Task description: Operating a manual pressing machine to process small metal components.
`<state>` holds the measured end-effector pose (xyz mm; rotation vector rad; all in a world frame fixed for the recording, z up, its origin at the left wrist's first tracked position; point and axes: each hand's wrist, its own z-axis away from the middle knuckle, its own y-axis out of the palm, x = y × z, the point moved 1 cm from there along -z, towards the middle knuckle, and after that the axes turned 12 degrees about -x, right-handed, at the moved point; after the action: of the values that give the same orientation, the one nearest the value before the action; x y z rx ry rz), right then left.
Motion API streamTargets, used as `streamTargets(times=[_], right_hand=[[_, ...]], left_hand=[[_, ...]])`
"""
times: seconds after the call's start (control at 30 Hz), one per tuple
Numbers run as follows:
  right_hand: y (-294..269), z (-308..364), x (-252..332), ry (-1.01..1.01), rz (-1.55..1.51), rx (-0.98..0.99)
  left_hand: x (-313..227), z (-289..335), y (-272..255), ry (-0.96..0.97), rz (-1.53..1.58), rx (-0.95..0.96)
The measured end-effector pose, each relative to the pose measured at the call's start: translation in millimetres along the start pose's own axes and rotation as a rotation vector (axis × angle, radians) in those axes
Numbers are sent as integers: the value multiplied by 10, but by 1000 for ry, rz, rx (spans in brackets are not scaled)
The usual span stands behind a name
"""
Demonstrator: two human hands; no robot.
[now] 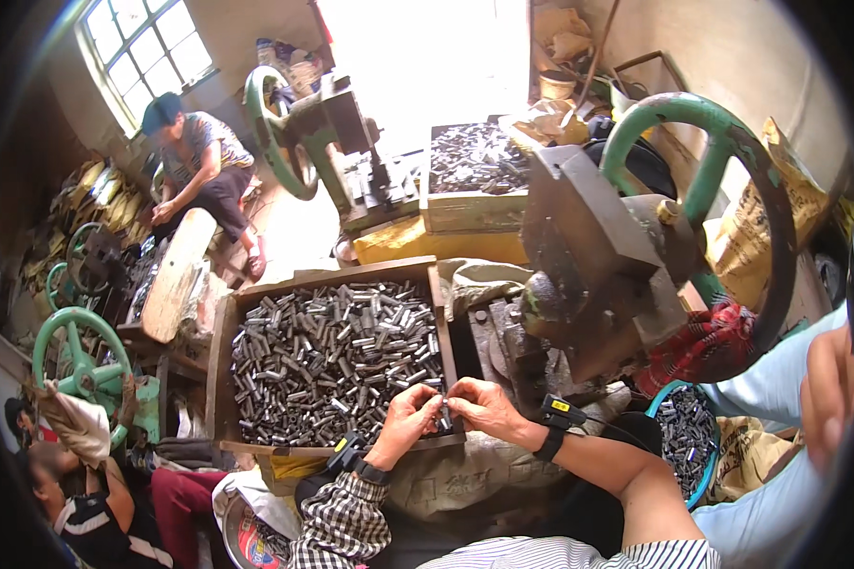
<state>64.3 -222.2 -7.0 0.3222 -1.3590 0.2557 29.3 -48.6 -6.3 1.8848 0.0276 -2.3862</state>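
Note:
A wooden tray (220, 356) in front of me is heaped with small metal tubes (327, 356). Over its near right corner my two hands meet fingertip to fingertip. My left hand (408, 420) is closed in a pinch, and my right hand (484, 408) pinches from the other side. Between them is a small metal piece (444, 402), which looks like one of the tubes; the fingers mostly cover it. Each wrist wears a black strap with a small device, and a checked sleeve covers my left forearm.
A hand press (598, 256) with a green wheel (721, 142) stands at the right; another press (327, 133) is beyond the tray. A turquoise basket (652, 403) of metal pieces is near right. One person (204, 161) sits far left, another (95, 493) near left; someone's hand (830, 389) is at right.

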Motion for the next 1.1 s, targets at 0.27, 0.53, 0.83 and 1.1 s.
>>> streamTargets(times=[0.27, 0.53, 0.83, 1.1], right_hand=[[90, -36, -146, -42, 13, 19], [70, 4, -73, -47, 71, 35], [89, -25, -118, -495, 325, -93], [103, -28, -103, -514, 384, -100]], left_hand=[[-2, 49, -49, -7, -24, -23], [6, 53, -47, -10, -37, -19], [25, 7, -32, -16, -53, -21], [48, -69, -52, -80, 42, 47]])
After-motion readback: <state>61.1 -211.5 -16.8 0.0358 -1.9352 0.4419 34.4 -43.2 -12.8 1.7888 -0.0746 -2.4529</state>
